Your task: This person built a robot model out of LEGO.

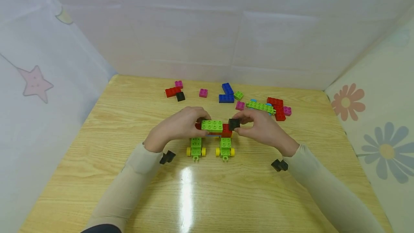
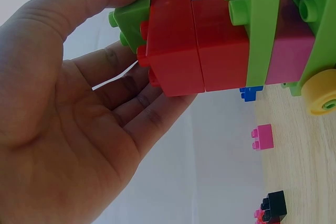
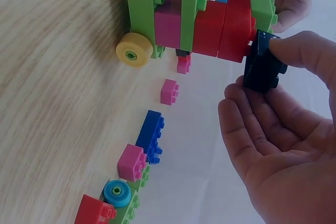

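A model of stacked toy bricks stands on two green wheeled bases (image 1: pixel 196 147) with yellow wheels (image 3: pixel 132 49). Red bricks (image 2: pixel 173 40) form its upper layers, topped by light green bricks (image 1: pixel 211 126). My left hand (image 1: pixel 181 123) grips the green top at the left end, thumb on the near side and fingers behind. Between thumb and fingertips, my right hand (image 1: pixel 262 127) pinches a black brick (image 3: pixel 261 64). That brick is tilted, right at the studs of the upper red layer's right end, beside the green top. The left palm faces the model.
Behind the model lie loose pink, red, black, blue and green bricks, including a blue brick (image 1: pixel 226 98) and a red brick (image 1: pixel 173 91). Back right, a green base (image 1: pixel 261 107) with blue wheels lies beside red bricks (image 1: pixel 279 112). A fabric-covered wall (image 1: pixel 207 46) borders the wooden table (image 1: pixel 129 96).
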Demonstrator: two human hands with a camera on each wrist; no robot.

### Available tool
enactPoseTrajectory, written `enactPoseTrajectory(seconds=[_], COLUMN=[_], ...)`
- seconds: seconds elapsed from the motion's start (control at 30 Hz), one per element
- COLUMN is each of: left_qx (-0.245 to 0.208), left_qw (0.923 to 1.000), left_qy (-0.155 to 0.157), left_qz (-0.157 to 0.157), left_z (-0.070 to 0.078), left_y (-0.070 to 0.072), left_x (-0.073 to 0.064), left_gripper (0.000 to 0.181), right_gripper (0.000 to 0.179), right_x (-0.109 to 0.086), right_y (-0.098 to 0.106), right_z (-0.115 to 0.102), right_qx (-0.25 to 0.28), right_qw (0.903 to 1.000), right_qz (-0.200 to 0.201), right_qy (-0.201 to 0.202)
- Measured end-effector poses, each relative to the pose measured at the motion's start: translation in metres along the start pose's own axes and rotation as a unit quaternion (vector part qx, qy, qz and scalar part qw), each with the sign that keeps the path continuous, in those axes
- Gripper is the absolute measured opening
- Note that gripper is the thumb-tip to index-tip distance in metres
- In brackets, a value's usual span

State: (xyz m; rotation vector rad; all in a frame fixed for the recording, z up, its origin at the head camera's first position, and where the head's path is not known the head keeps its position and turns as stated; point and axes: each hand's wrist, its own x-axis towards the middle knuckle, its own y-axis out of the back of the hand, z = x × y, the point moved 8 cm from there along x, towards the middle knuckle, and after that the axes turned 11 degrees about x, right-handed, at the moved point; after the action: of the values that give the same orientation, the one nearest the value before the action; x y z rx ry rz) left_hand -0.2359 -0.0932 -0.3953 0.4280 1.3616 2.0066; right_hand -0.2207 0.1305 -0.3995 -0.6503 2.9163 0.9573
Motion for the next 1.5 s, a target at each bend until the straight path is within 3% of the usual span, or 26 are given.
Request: enactPoseTrajectory(seconds=[0.47,0.9,1.23,1.5], left_qx=[-0.006,-0.004,-0.004,-0.012], left_qw=[1.0000,1.0000,1.0000,0.9999], left_qy=[0.001,0.002,-0.001,-0.004], left_qz=[-0.002,-0.003,-0.004,-0.005], left_z=[-0.001,-0.001,0.001,-0.006], left_y=[-0.001,-0.001,-0.001,-0.002], left_x=[0.000,-0.001,0.001,0.002], left_gripper=[0.042,0.042,0.041,0.044], right_gripper=[0.034,0.038,0.037,0.038], right_x=[-0.002,-0.001,-0.001,0.001], right_y=[-0.005,-0.008,-0.009,-0.012], right_z=[-0.012,-0.019,-0.006,0.012], right_qx=[-0.043,-0.084,-0.032,0.081], right_qw=[0.9979,0.9948,0.9991,0.9966], right_qz=[-0.012,-0.020,-0.007,-0.009], right_qy=[0.048,0.055,0.026,0.009])
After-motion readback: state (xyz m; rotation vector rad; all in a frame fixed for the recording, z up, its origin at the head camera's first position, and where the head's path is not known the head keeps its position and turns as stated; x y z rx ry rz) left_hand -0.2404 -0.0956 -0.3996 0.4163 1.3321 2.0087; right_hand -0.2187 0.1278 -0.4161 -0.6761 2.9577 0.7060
